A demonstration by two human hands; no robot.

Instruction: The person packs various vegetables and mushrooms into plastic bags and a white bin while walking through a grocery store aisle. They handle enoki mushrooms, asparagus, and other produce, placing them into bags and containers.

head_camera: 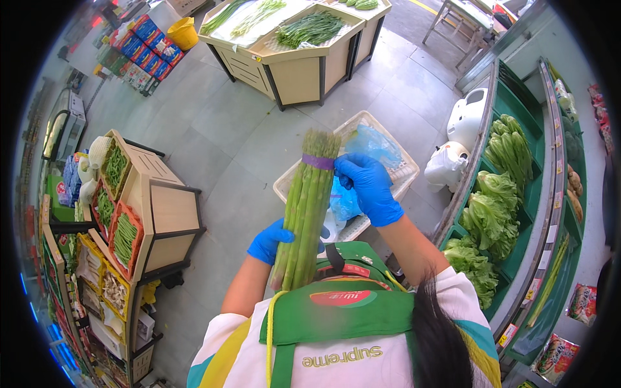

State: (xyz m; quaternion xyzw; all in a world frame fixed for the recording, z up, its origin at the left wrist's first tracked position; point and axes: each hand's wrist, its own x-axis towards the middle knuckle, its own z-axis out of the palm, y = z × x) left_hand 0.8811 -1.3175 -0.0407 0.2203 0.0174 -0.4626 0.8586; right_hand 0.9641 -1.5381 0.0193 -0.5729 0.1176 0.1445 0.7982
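A thick bundle of green asparagus stands tilted in front of my chest, tips away from me. Around it, just below the tips, runs a purple band. My left hand, in a blue glove, is wrapped around the lower stalks; part of its fingers is hidden behind them. My right hand, also blue-gloved, has its thumb and fingers pinched at the right end of the band. Below on the floor sits a pale plastic crate holding blue plastic bags, partly covered by the bundle and my right hand.
Lettuce fills green shelf bins along the right. White jugs stand on the floor beside that shelf. A wooden stand with leafy greens is ahead. On the left, another stand carries green beans in baskets. Stacked boxes stand farther back.
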